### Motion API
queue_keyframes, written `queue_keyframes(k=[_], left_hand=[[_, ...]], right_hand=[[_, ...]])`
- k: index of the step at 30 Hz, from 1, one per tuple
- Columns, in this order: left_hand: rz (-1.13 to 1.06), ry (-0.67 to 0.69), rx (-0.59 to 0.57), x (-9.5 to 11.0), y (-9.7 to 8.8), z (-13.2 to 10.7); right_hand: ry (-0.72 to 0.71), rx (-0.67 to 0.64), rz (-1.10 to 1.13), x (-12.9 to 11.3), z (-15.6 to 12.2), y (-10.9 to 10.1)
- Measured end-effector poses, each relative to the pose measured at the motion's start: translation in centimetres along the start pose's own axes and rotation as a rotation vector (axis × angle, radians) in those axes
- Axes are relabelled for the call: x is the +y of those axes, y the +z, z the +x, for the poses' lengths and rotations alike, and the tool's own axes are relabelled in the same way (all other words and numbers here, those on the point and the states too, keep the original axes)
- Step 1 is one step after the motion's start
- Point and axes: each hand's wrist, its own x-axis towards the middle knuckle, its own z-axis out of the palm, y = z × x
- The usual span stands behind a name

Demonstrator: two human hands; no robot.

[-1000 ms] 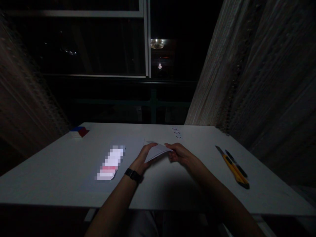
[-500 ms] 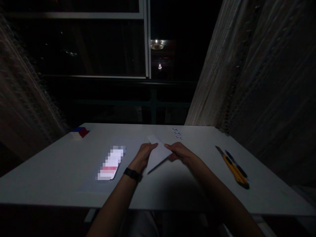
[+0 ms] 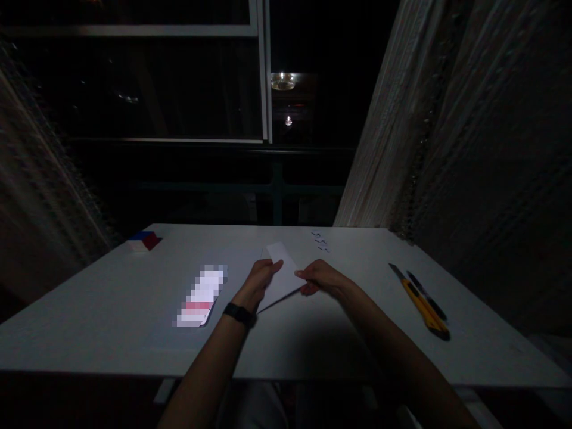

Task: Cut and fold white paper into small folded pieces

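A folded white paper (image 3: 284, 273) is held just above the white table (image 3: 111, 310) at its middle. My left hand (image 3: 260, 282), with a dark watch on the wrist, pinches the paper's left edge. On the right edge, the fingers of my right hand (image 3: 320, 278) are closed. The paper tilts, its far end raised and its near corner pointing down toward the table. The room is very dim.
A lit phone (image 3: 202, 295) lies left of my hands. A red and blue block (image 3: 143, 240) sits at the far left corner. A yellow utility knife (image 3: 420, 304) and a dark pen (image 3: 428, 296) lie at the right. Small paper bits (image 3: 320, 241) lie at the far edge. Curtains hang on both sides.
The paper has been turned from lying flat and wide between my hands to standing more upright and narrow. Both hands have drawn slightly closer together.
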Motion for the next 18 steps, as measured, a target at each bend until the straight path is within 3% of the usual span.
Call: queue_keyframes(k=[18], left_hand=[[0.021,0.068,-0.050,0.23,-0.06,-0.20]], right_hand=[[-0.108,-0.032,-0.180,-0.06,-0.37,-0.06]])
